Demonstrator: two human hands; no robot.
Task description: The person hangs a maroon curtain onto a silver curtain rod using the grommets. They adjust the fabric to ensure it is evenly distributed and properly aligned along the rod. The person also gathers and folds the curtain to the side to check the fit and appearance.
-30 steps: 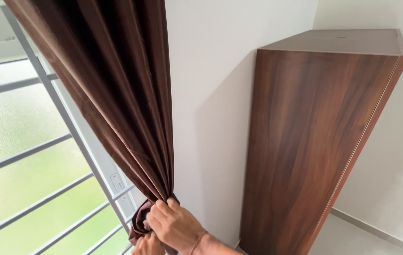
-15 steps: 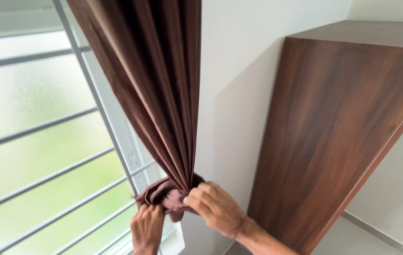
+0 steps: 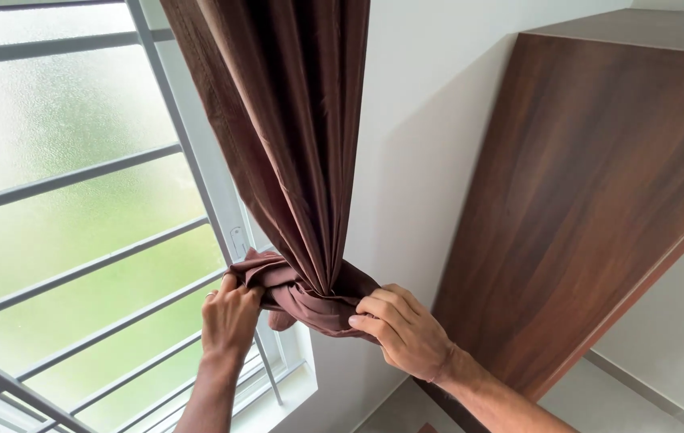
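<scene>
Beside the barred window, left hand pinches the brown curtain knot; right hand cups it, fingers curled. Loosened grip could let it unravel against the wardrobe.

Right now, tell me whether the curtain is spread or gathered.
Gathered: the brown curtain narrows into a knot held by left hand and right hand.

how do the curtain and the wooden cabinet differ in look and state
The curtain is soft, pleated brown fabric, gathered and knotted low down; the wooden cabinet is rigid, flat and smooth with visible grain. The left hand and right hand grip the curtain's knot; the cabinet is untouched. The curtain hangs by the window; the cabinet stands against the wall. Both are dark brown.
</scene>
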